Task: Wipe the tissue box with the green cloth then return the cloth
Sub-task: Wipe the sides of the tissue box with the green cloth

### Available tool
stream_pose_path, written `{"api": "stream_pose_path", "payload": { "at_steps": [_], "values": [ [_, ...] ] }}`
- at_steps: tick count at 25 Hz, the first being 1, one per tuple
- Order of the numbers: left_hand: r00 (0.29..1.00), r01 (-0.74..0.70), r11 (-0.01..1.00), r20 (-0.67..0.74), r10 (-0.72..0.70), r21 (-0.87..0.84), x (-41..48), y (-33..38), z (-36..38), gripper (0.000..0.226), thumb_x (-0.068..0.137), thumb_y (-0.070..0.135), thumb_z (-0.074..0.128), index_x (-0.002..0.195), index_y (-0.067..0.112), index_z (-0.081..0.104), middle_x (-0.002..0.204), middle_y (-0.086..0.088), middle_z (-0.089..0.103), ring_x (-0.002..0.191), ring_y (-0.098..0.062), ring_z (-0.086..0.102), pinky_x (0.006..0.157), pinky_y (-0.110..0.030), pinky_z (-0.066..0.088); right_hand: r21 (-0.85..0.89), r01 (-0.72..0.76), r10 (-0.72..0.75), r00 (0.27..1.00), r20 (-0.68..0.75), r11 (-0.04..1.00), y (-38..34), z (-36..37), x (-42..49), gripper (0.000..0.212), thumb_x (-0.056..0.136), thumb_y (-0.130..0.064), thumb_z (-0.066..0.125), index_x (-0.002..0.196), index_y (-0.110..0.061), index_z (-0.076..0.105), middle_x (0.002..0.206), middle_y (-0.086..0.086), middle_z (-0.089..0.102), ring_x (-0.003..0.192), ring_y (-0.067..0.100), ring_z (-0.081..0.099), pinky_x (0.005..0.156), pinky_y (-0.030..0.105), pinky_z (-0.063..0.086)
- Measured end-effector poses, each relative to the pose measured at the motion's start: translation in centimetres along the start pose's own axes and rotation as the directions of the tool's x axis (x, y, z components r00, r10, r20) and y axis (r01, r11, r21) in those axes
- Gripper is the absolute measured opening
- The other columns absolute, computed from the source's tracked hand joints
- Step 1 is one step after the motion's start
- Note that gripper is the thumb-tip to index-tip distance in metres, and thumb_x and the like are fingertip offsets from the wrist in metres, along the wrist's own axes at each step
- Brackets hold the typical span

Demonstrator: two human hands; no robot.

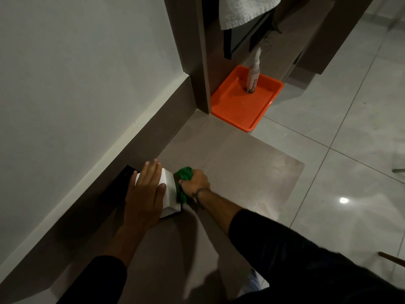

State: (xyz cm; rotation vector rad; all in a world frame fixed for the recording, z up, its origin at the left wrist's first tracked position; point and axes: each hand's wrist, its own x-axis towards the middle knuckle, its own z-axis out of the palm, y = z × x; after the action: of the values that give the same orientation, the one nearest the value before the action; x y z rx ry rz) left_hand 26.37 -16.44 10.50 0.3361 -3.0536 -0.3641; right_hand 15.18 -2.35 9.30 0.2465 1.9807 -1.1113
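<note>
A white tissue box (169, 194) with a dark end stands on a grey-brown table surface (241, 172) close to the wall. My left hand (145, 189) lies flat on top of the box, fingers spread and pressing down. My right hand (195, 179) is closed around a bunched green cloth (183, 175), which presses against the box's right side. Part of the cloth hangs down along that side. Most of the box's top is hidden under my left hand.
An orange tray (238, 106) at the far end of the surface holds a spray bottle (253, 73). A white towel (243, 12) hangs above it. The wall (76, 84) runs along the left. Glossy tiled floor (350, 139) lies beyond the table's right edge.
</note>
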Motion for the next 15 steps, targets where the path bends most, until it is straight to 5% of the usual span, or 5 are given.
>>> {"api": "stream_pose_path", "payload": {
  "at_steps": [15],
  "values": [
    [1.0, 0.008, 1.0, -0.029, -0.007, 0.026, -0.1, 0.3, 0.0, 0.061, 0.111, 0.043, 0.017, 0.156, 0.011, 0.043, 0.164, -0.011, 0.043, 0.153, -0.031, 0.039, 0.123, -0.056, 0.031, -0.121, 0.222, -0.219, 0.975, 0.035, 0.968, -3.7, -1.3, -1.1, 0.041, 0.08, -0.028, 0.075, 0.118, -0.015, 0.067, 0.111, 0.007, 0.071, 0.096, 0.025, 0.068, 0.081, 0.036, 0.058]
  ]
}}
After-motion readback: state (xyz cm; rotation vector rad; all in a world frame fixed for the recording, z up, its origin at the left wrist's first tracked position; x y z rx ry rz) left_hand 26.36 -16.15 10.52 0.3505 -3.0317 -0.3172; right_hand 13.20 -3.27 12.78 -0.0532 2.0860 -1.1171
